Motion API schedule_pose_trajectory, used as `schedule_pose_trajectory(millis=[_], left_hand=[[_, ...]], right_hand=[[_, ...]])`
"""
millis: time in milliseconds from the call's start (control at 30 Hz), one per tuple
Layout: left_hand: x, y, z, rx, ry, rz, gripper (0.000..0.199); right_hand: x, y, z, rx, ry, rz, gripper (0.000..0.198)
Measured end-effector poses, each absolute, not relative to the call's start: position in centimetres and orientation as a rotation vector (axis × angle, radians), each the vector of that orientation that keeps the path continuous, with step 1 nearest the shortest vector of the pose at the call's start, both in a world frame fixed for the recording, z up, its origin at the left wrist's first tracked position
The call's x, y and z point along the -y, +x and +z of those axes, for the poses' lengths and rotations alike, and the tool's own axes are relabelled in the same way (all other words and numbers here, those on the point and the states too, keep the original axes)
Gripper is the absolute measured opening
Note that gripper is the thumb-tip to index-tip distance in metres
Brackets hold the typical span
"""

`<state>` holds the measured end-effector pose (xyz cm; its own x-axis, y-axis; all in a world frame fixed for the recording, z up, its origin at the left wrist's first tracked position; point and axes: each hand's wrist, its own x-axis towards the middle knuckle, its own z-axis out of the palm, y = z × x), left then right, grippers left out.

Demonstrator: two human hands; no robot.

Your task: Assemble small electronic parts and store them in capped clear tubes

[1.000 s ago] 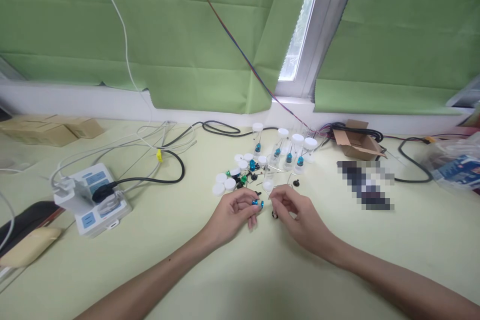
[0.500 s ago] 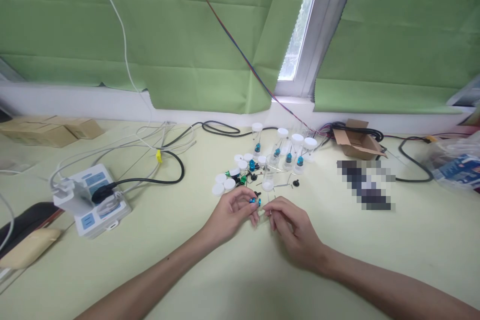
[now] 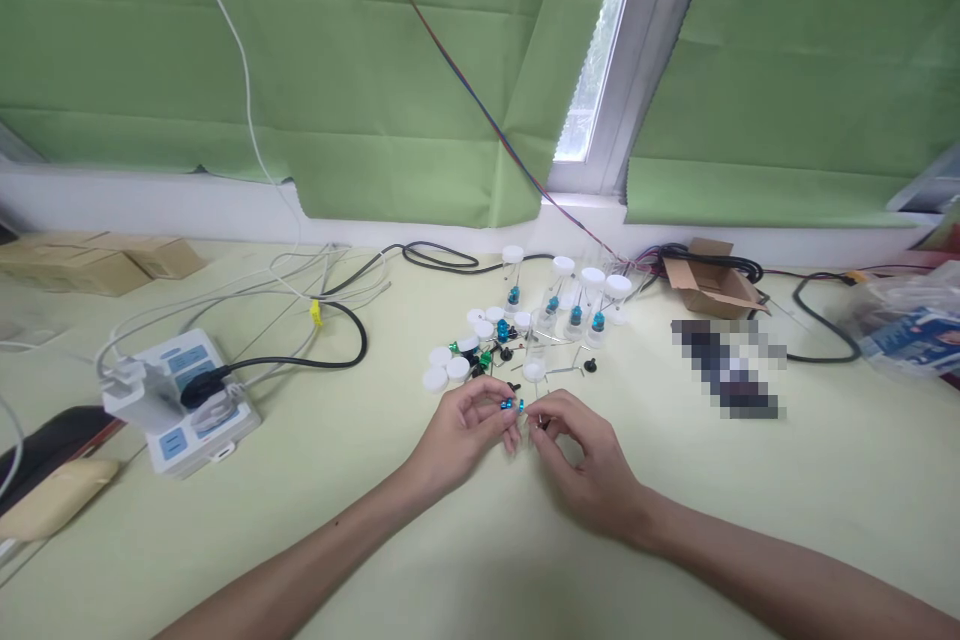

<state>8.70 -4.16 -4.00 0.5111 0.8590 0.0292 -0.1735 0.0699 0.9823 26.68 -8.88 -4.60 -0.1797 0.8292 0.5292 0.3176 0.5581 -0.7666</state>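
Note:
Thumb and fingers of my left hand [image 3: 469, 422] pinch a small shiny blue metal part [image 3: 511, 405]. Close at its right is my right hand [image 3: 585, 450], its thumb and forefinger bent together in a pinch. Something small and thin seems to be between those fingertips, too small to make out. Just beyond the hands stands an open clear vial [image 3: 535, 360]. Around it lie several thin bent metal keys [image 3: 562, 370], a black screw-like piece [image 3: 591, 365], white caps [image 3: 457, 368] and green parts [image 3: 486, 358].
Several capped clear vials [image 3: 598, 320] with blue parts inside stand farther back. A white power strip [image 3: 202, 400] with plugs and cables is at left. An open cardboard box [image 3: 712, 295], a plastic bag [image 3: 915, 330] and a blurred-out dark object [image 3: 727, 370] are at right.
My right thumb and forefinger have shifted slightly, leaving a wider rounded gap behind the fingertips. The left hand still grips the blue part in nearly the same spot.

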Motion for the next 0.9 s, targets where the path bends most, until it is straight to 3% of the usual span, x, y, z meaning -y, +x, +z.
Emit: schedule_pose_trajectory(millis=[600,900], left_hand=[[4.66,8.76,-3.92,-0.625,1.043,0.826,0.023],[4.66,8.71,-3.39,-0.647,0.995,0.803,0.022]], right_hand=[[8.80,26.45,-4.85,1.694,-0.938,0.778,0.017],[8.68,26.58,-5.09,1.699,-0.944,0.708,0.017]])
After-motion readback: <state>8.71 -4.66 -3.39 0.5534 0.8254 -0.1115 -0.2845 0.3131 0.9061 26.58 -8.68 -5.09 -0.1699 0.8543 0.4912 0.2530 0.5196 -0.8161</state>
